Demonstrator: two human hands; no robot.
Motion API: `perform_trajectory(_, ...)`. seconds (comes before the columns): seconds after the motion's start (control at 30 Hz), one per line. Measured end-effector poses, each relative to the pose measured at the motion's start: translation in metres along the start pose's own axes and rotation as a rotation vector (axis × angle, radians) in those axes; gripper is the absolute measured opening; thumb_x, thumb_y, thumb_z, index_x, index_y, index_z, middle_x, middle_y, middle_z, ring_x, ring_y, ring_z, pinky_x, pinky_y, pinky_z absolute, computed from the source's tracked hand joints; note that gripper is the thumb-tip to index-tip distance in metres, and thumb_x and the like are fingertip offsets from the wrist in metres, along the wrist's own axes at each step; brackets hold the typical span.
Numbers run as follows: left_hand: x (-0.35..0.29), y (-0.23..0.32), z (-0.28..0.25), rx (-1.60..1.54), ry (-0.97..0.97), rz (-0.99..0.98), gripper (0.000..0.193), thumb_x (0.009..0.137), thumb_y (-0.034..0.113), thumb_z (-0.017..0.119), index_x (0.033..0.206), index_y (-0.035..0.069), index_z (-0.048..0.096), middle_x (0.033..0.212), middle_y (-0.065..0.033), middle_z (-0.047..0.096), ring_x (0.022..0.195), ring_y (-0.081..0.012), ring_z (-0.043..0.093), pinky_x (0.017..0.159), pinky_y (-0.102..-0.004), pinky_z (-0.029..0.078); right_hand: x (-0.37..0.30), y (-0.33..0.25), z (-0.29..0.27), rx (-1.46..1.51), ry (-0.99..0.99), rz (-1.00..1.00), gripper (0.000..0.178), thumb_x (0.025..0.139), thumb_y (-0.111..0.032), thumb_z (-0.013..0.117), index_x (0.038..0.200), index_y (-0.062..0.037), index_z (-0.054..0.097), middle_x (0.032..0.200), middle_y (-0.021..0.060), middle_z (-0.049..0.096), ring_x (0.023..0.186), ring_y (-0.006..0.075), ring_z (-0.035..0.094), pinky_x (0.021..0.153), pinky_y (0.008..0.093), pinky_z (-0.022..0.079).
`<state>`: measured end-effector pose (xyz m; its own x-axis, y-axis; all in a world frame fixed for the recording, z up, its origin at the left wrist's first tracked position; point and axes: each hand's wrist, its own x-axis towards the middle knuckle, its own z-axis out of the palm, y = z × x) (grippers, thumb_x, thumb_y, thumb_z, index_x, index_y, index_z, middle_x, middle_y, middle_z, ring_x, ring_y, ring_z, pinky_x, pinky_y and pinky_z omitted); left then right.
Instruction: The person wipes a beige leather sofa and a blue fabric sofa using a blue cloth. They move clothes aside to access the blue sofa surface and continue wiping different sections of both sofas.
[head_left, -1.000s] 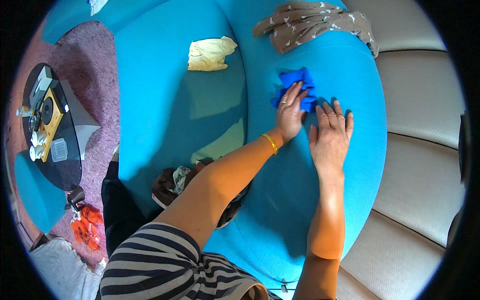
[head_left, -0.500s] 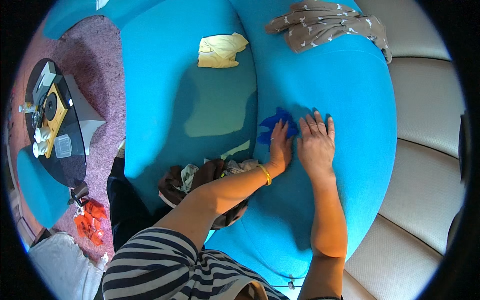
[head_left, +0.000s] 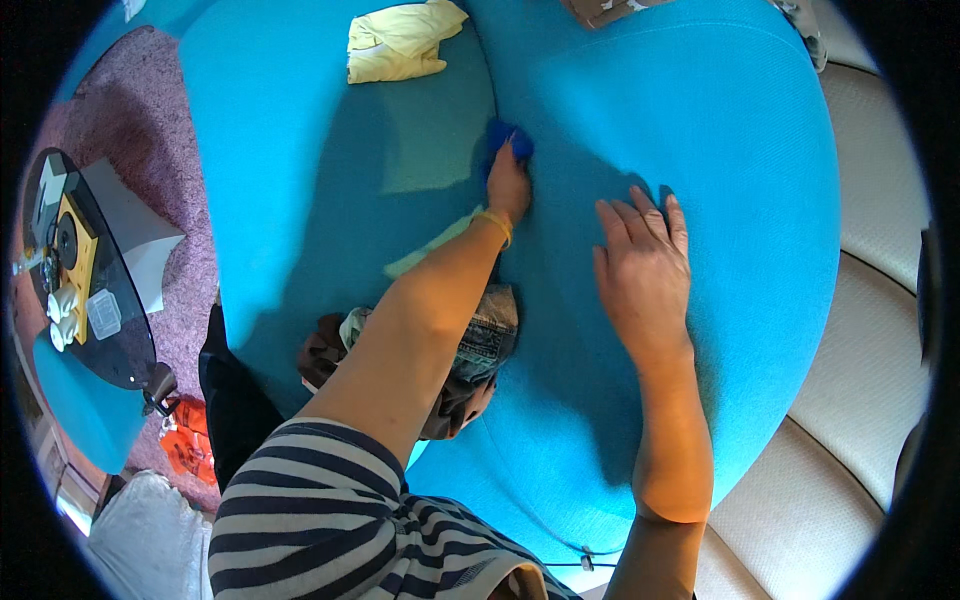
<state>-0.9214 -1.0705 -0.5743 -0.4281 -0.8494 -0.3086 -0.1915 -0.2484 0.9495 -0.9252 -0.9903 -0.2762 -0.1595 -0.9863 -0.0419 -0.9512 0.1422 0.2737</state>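
Observation:
My left hand [head_left: 509,190] is closed on a small, crumpled dark-blue cloth [head_left: 517,143], by the seam of the bright blue sofa [head_left: 740,130]. The fingers mostly hide how it is gripped. To its right, my right hand [head_left: 645,272] rests palm down on the seat, fingers spread, holding nothing. Under my left forearm sits a pile of clothes [head_left: 492,335], with brown, pale green and dark denim pieces showing. Farther off on the left part of the seat lies a folded pale yellow garment [head_left: 405,45].
Brown patterned fabric [head_left: 612,8] lies at the far edge, partly cut off. A beige padded backrest [head_left: 870,250] runs along the right. On the left, a dark oval table [head_left: 125,350] holds a wooden-based device [head_left: 78,240], white cups and a clear box [head_left: 103,315]; an orange bag [head_left: 185,440] lies nearby.
My left hand has closed round the blue cloth and shifted it farther away along the seam. The right hand stays flat on the seat. The whole view has shifted too.

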Motion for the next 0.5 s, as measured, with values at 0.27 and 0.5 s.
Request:
perform_trajectory(0.27, -0.112, -0.040, 0.008, 0.091, -0.124, -0.296, 0.031, 0.098, 0.010, 0.050, 0.122, -0.008, 0.060, 0.114, -0.0242, 0.066, 0.096, -0.0354, 0.064, 0.085, -0.0410, 0.049, -0.014, 0.007, 0.014, 0.069, -0.007, 0.032, 0.029, 0.085, -0.012, 0.062, 0.113, -0.0036, 0.068, 0.105, 0.0117, 0.071, 0.117, 0.0274, 0.061, 0.114, 0.0479, 0.035)
perform_trajectory(0.5, -0.087, 0.105, -0.002, -0.823, -0.111, -0.257, 0.012, 0.100, 0.012, 0.055, 0.107, 0.007, 0.063, 0.085, 0.0011, 0.057, 0.074, -0.0099, 0.047, 0.066, -0.0285, 0.041, -0.007, 0.001, 0.011, 0.173, -0.006, 0.097, 0.042, 0.076, -0.010, 0.072, 0.118, -0.0063, 0.066, 0.109, 0.0112, 0.070, 0.117, 0.0274, 0.062, 0.113, 0.0462, 0.037)
